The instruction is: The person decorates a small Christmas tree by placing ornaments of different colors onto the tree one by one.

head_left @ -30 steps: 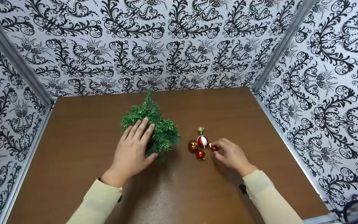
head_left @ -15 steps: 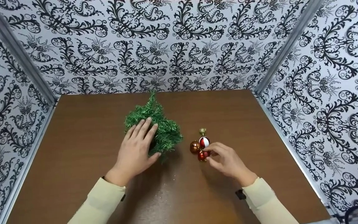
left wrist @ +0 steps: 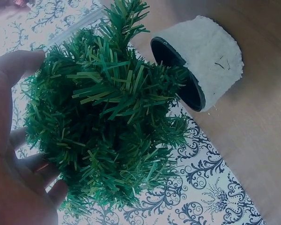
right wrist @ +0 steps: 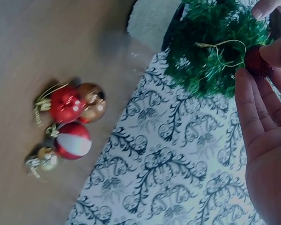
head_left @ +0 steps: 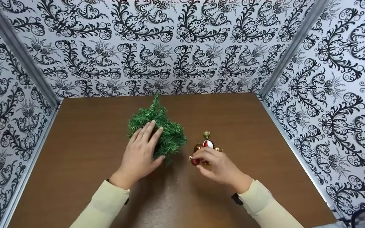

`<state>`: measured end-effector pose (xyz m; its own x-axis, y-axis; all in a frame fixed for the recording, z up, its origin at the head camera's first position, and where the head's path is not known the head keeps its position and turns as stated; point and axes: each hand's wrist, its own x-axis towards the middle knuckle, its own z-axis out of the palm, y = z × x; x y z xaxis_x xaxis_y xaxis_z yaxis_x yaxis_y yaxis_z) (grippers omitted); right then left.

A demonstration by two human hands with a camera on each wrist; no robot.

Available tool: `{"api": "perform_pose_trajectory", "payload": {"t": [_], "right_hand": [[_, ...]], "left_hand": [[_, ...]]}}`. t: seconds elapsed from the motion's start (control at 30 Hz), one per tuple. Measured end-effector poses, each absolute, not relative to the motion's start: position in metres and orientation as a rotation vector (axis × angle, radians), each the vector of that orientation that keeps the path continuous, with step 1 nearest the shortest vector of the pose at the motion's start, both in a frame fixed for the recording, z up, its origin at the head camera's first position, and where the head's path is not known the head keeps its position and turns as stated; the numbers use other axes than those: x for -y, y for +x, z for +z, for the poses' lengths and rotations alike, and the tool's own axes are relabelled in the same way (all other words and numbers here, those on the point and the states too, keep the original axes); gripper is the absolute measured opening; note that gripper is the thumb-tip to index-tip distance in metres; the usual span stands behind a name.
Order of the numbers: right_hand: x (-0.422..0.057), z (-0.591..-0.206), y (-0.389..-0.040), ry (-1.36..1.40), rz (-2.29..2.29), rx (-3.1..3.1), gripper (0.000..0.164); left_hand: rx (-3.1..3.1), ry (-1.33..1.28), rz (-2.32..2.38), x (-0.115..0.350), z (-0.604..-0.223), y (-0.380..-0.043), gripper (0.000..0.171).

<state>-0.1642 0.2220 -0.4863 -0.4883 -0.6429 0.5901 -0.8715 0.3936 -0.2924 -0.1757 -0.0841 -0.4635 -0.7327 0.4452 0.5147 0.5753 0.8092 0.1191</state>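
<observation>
A small artificial Christmas tree [head_left: 171, 134] stands left of the table's middle, its pot wrapped in white [left wrist: 215, 56] in the left wrist view. Against its near left side rests my left hand [head_left: 139, 155], fingers fairly straight over the green branches. My right hand [head_left: 219, 166] pinches a dark red glittery bauble [right wrist: 257, 62] between thumb and fingers. From that bauble hangs a gold thread loop [right wrist: 218, 50]. Behind the right hand lie other baubles: a red and white striped one [head_left: 208, 143], a copper one [head_left: 197, 147] and a small gold one [head_left: 206, 134].
A shiny red bauble [right wrist: 65, 105] lies among the loose ones, mostly hidden by the hand in the head view. The brown tabletop [head_left: 90, 126] is enclosed by patterned black-and-white walls [head_left: 150, 47] with grey metal edging.
My right hand has lifted the dark red bauble from the right of the group and carried it left, toward the tree. The left hand stays on the tree.
</observation>
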Motion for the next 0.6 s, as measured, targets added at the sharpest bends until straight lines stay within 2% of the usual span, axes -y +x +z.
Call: {"api": "perform_pose_trajectory", "payload": {"t": [0.37,0.6], "right_hand": [[-0.196,-0.476,-0.166,1.382,0.831,2.151,0.029],[-0.183,-0.479,-0.166,1.372,0.904,2.109,0.028]], "left_hand": [[2.459,-0.855,-0.371,0.079,-0.465,-0.175,0.083],[2.284,-0.915,-0.600,0.073,-0.475,-0.174,0.041]]}}
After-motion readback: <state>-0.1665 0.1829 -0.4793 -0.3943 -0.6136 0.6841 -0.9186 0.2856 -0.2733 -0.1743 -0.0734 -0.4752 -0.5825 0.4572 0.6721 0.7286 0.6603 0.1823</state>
